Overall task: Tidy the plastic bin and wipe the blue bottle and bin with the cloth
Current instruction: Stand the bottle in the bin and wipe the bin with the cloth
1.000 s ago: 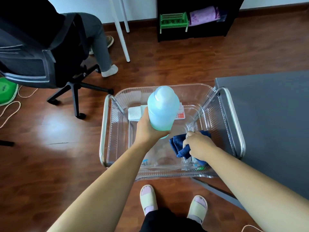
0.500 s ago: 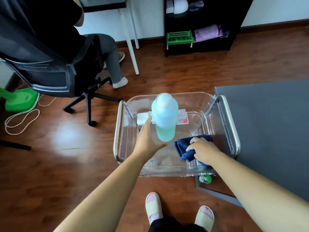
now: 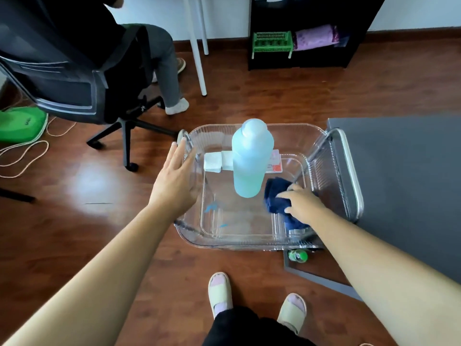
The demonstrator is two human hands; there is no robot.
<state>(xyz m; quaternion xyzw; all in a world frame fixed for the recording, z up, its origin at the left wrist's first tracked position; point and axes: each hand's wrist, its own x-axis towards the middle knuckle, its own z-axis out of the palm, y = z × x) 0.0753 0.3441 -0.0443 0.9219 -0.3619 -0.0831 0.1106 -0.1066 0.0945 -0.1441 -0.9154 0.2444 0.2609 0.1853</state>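
Observation:
A clear plastic bin (image 3: pixel 239 242) with metal handles stands on the wooden floor beside a grey table. The pale blue bottle (image 3: pixel 250 158) stands upright inside it, near the middle. My left hand (image 3: pixel 174 178) is open with fingers spread, at the bin's left wall and handle, apart from the bottle. My right hand (image 3: pixel 303 204) presses on a dark blue cloth (image 3: pixel 275 196) against the bin's floor at the right, just beside the bottle's base. A white box (image 3: pixel 213 162) and a red-and-white card (image 3: pixel 274 162) lie behind the bottle.
The grey table (image 3: pixel 404 183) borders the bin on the right. A green-capped bottle (image 3: pixel 298 255) lies under the table's corner. A person sits in a black office chair (image 3: pixel 74 81) at the back left. A green object (image 3: pixel 20 126) and cords lie at far left. A black shelf (image 3: pixel 299 33) stands behind.
My left hand let go of the blue bottle and moved left to the bin's wall. The bottle now stands on its own. My right hand stays on the cloth.

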